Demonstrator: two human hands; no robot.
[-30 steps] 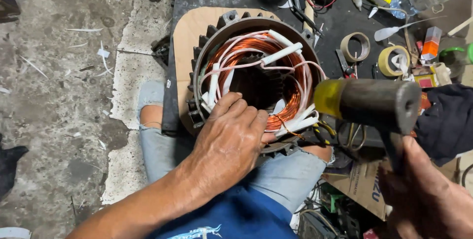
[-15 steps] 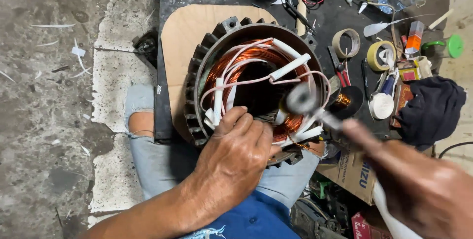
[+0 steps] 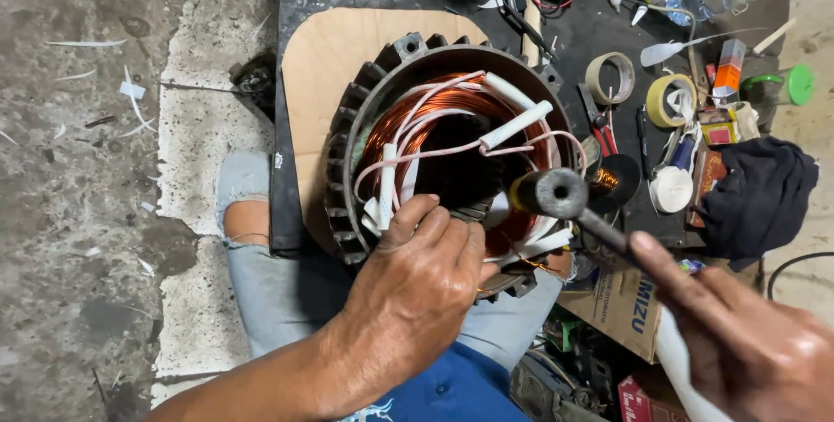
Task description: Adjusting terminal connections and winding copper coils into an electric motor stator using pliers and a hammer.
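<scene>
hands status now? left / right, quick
Left hand: fingers curled, pressing down on the near rim of the motor stator; not wrapped around anything.
Right hand: closed on the hammer handle.

Motor housing [image 3: 365,109]: dark grey, greasy, ribbed. Wire coil [image 3: 408,113] inside: bright copper-orange, crossed by white sleeves [image 3: 517,125] and pale pink leads. Board [image 3: 334,57] underneath: light tan. Hammer [image 3: 556,193]: dull grey head, yellow band, white grip. Tape rolls [image 3: 610,77]: beige, yellow. Cloth [image 3: 756,192]: black. Jeans [image 3: 278,287]: faded light blue. Shirt [image 3: 452,392]: strong blue. Floor [image 3: 78,213]: mottled grey.
</scene>
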